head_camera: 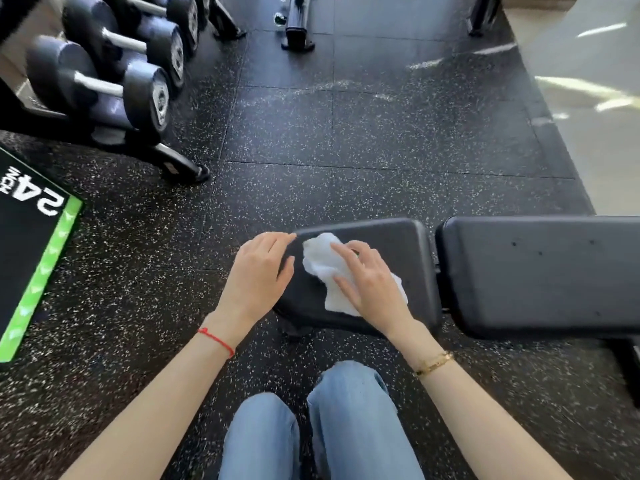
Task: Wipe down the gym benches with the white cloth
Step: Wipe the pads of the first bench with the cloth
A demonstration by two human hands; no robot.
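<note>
A black padded gym bench stands in front of me, its seat pad (398, 244) on the left and its longer back pad (540, 271) on the right. A crumpled white cloth (322, 258) lies on the seat pad. My right hand (370, 285) presses flat on the cloth with spread fingers. My left hand (259, 271) rests on the seat pad's left edge, fingers relaxed, just left of the cloth and holding nothing.
A dumbbell rack (114, 81) with several dumbbells stands at the upper left. A black and green plyo box (31, 244) sits at the left edge. Another bench's base (298, 26) is at the top. Speckled rubber floor (346, 150) lies between; my jeans-clad knees (311, 427) are below.
</note>
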